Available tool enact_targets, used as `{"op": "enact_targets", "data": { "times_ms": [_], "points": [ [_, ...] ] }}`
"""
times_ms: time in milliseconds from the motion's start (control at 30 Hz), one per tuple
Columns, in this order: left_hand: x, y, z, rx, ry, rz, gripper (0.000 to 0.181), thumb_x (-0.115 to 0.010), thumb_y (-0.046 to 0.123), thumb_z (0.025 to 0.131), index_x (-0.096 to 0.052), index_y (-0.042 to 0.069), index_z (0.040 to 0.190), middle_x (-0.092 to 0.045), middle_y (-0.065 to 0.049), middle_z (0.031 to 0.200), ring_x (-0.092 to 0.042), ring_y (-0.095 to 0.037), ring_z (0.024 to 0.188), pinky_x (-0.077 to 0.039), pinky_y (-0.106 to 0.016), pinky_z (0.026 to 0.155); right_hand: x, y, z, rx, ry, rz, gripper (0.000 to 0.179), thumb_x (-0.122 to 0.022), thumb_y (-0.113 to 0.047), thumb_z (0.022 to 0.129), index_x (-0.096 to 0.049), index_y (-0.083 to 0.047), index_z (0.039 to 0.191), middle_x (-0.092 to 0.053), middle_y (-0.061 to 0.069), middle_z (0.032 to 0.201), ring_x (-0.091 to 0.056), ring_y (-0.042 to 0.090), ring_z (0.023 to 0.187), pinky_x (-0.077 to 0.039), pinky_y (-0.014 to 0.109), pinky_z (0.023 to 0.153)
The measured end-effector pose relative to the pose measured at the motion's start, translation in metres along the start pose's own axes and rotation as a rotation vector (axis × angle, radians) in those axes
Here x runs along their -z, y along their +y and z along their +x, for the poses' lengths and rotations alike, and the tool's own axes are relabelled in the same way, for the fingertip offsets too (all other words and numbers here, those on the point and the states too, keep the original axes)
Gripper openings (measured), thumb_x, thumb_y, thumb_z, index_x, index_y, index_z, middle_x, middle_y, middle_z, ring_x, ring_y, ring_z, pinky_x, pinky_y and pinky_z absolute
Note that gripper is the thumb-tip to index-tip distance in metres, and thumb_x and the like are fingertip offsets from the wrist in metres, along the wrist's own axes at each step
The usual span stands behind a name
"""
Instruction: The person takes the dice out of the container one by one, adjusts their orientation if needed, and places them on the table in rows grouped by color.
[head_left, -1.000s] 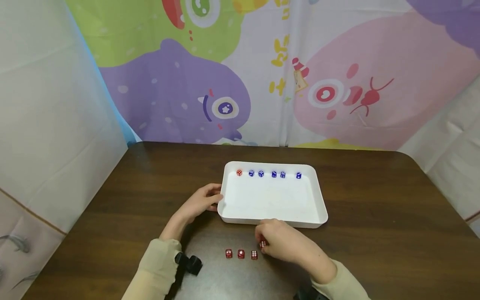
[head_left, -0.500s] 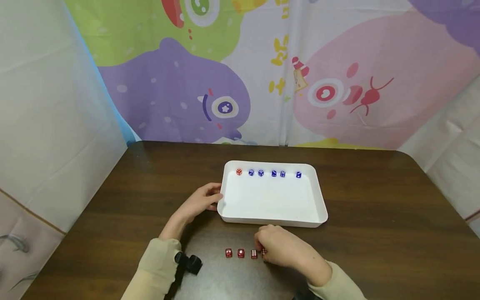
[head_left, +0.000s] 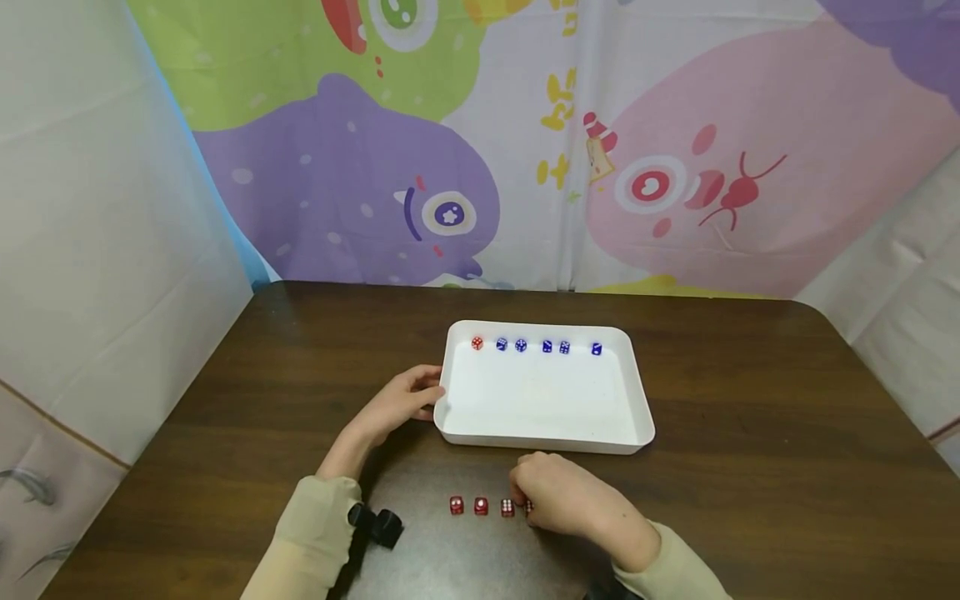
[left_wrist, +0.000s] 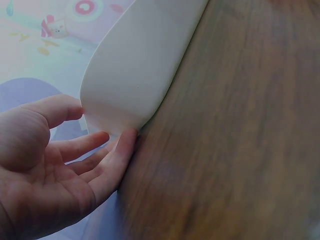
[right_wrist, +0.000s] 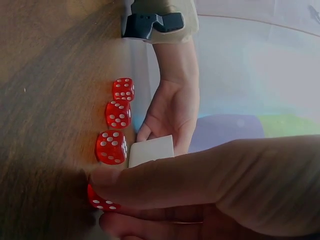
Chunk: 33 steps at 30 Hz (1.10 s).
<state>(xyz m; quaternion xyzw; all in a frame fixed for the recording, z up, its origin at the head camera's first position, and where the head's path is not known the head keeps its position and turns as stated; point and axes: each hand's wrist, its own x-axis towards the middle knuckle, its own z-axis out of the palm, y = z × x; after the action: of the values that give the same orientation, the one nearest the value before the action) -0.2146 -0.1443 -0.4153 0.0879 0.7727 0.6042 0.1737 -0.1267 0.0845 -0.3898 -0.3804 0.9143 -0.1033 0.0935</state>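
Observation:
My right hand (head_left: 570, 500) pinches a red die (right_wrist: 103, 203) between thumb and fingers at the table, at the right end of a row. To its left sit a red die (head_left: 507, 507) with six pips up, a second red die (head_left: 481, 506) and a third red die (head_left: 457, 505), apart from each other. The fingers of my left hand (head_left: 393, 404) touch the left wall of a white tray (head_left: 543, 400). In the left wrist view they look relaxed, with one fingertip at the tray's rim.
Inside the tray, along its far wall, a red die (head_left: 477, 342) and several blue dice (head_left: 547, 347) form a line. The brown wooden table (head_left: 750, 417) extends around the tray. A cartoon-print curtain (head_left: 525, 167) hangs behind the table.
My right hand has come down and slightly towards me with the red die, setting it beside the others in the row. My left hand has stayed at the tray.

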Motion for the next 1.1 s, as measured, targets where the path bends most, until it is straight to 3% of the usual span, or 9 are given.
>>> {"op": "enact_targets", "data": {
  "times_ms": [133, 467, 633, 833, 1100],
  "points": [
    [0.0, 0.002, -0.001, -0.004, -0.002, 0.005, 0.045, -0.047, 0.008, 0.086, -0.032, -0.006, 0.125, -0.042, -0.025, 0.113, -0.048, -0.03, 0.095, -0.049, -0.035, 0.071, 0.001, -0.002, 0.0, -0.013, 0.005, -0.022, 0.017, -0.067, -0.004, 0.059, -0.053, -0.013, 0.06, -0.04, -0.009, 0.061, -0.039, 0.007, 0.056, -0.035, 0.019, 0.05],
    [0.003, -0.018, 0.011, -0.018, 0.01, 0.001, 0.045, -0.05, 0.012, 0.085, -0.034, -0.001, 0.125, -0.044, -0.021, 0.112, -0.05, -0.025, 0.092, -0.049, -0.033, 0.069, 0.002, -0.003, -0.002, -0.021, -0.001, -0.019, 0.018, -0.068, -0.004, 0.06, -0.053, -0.014, 0.061, -0.04, -0.009, 0.062, -0.038, 0.006, 0.057, -0.035, 0.019, 0.05],
    [0.001, -0.005, 0.003, -0.001, 0.003, -0.009, 0.045, -0.049, 0.01, 0.086, -0.033, -0.003, 0.126, -0.043, -0.022, 0.112, -0.049, -0.028, 0.094, -0.049, -0.034, 0.07, 0.001, -0.003, -0.002, -0.01, 0.02, -0.032, 0.019, -0.067, -0.002, 0.059, -0.052, -0.014, 0.059, -0.039, -0.009, 0.061, -0.038, 0.007, 0.055, -0.034, 0.02, 0.049],
    [0.0, -0.002, 0.002, 0.005, 0.009, 0.004, 0.044, -0.049, 0.01, 0.086, -0.034, -0.004, 0.125, -0.043, -0.022, 0.112, -0.049, -0.029, 0.094, -0.049, -0.034, 0.07, 0.001, -0.004, -0.003, 0.007, 0.045, -0.043, 0.018, -0.066, -0.001, 0.059, -0.052, -0.014, 0.058, -0.04, -0.009, 0.06, -0.039, 0.007, 0.054, -0.034, 0.02, 0.048],
    [-0.002, 0.005, -0.004, 0.008, 0.004, 0.023, 0.045, -0.047, 0.009, 0.086, -0.032, -0.005, 0.126, -0.042, -0.025, 0.114, -0.047, -0.032, 0.098, -0.049, -0.034, 0.071, 0.009, 0.002, -0.003, -0.062, 0.029, 0.012, 0.015, -0.069, -0.009, 0.062, -0.055, -0.012, 0.064, -0.043, -0.008, 0.063, -0.041, 0.007, 0.057, -0.037, 0.022, 0.05]
  ]
}}
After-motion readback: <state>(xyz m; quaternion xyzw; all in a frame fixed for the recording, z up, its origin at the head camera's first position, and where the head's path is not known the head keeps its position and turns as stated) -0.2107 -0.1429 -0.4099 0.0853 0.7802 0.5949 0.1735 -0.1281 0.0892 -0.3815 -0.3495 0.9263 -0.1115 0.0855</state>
